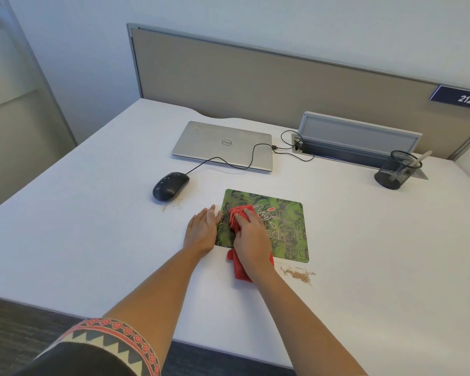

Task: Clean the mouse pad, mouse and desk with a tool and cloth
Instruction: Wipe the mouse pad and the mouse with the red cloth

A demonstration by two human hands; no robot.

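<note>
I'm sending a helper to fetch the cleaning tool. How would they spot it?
Find the desk and follow its back edge to the far right corner, where a black mesh cup stands. The pale handle leaning out of it is the only thing inside.

Red cloth (239,270), green rose-patterned mouse pad (285,226), black mouse (170,185)

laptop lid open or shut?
Shut. The silver laptop lies flat on the desk, lid down with its logo facing up; no screen or keyboard shows. A black cable runs across its right side.
</note>
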